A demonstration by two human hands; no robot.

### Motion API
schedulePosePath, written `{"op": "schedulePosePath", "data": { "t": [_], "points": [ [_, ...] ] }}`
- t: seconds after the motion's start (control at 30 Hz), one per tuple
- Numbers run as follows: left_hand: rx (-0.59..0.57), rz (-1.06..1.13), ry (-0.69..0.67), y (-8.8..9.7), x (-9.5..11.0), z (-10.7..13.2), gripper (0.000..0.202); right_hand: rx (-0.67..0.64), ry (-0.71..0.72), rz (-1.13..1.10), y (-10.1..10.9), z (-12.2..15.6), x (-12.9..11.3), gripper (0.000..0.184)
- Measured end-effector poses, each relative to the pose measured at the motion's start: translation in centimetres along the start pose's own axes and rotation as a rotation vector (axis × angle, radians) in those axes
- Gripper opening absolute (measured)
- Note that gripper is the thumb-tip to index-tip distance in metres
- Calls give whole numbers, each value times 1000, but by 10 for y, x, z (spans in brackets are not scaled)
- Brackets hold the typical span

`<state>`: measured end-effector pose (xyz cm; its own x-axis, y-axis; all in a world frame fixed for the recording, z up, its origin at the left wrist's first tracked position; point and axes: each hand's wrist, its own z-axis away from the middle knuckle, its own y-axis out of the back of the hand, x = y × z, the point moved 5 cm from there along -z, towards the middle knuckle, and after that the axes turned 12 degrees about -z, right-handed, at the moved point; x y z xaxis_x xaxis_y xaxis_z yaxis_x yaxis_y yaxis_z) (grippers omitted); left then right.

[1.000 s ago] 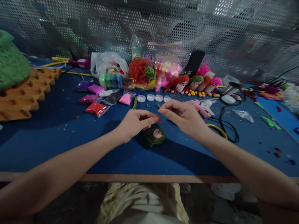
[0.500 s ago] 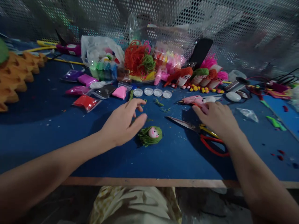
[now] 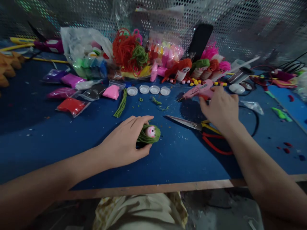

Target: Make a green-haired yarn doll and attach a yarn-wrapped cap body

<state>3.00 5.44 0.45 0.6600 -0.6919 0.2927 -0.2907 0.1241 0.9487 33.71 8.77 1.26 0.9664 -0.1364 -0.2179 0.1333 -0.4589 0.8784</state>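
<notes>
My left hand (image 3: 127, 142) is closed around a small doll head (image 3: 150, 133) with a pink face and green yarn hair, which rests on the blue table (image 3: 48, 134). My right hand (image 3: 220, 107) grips the handle of a pink glue gun (image 3: 198, 91), its nozzle pointing left just above the table. Scissors (image 3: 203, 131) with red and yellow handles lie on the table between the two hands, partly under my right wrist.
Three white caps or more (image 3: 148, 90) sit in a row behind the doll head. Bags of coloured clay (image 3: 72, 105), a yarn pile (image 3: 129, 51), finished yarn-haired dolls (image 3: 199, 72), a black phone (image 3: 200, 40) and cables (image 3: 254, 111) crowd the back. A green yarn strand (image 3: 121, 103) lies loose.
My left hand dropped onto the doll head and closed on it. My right hand moved right, uncovering the scissors, and took hold of the pink glue gun. The camera shifted rightward.
</notes>
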Motion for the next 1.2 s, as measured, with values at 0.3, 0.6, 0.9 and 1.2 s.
{"op": "schedulePosePath", "data": {
  "t": [0.3,0.6,0.9,1.2],
  "points": [
    [101,190,-45,5,-2,-3,42,219,52,66,31,3,-16,46],
    [199,288,-136,12,2,-2,41,275,287,-455,42,43,-51,30],
    [168,298,-122,15,4,-3,48,225,360,-399,39,58,-60,25],
    [158,291,-110,12,2,-3,50,239,383,-346,39,59,-61,20]
  ]
}}
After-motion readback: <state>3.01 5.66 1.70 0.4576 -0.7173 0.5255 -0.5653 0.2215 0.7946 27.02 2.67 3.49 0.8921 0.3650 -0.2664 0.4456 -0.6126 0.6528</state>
